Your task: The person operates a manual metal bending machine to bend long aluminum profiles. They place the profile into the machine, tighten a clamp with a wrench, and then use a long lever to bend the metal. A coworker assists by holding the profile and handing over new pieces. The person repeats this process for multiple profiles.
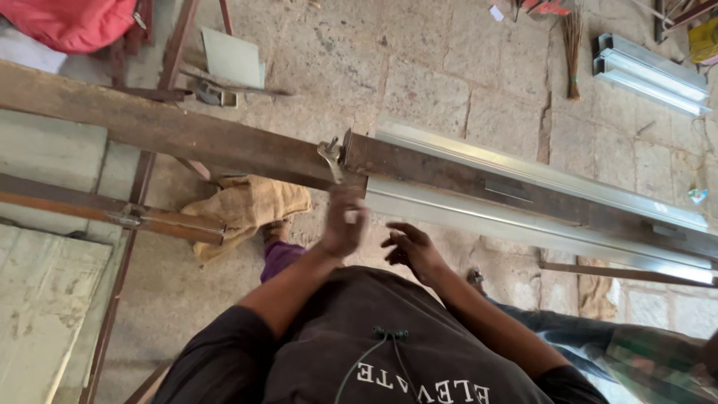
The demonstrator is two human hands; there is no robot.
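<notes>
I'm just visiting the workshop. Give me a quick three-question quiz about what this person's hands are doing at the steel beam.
1. True or false: the left hand grips a wrench set at the joint of the rusty beam.
2. What does the right hand hold? A) a hammer B) nothing C) a brush
3. Fill in: the shiny metal channel lies ____ the beam.

Key
1. True.
2. B; it is open, apart from the wrench.
3. Alongside.
</notes>
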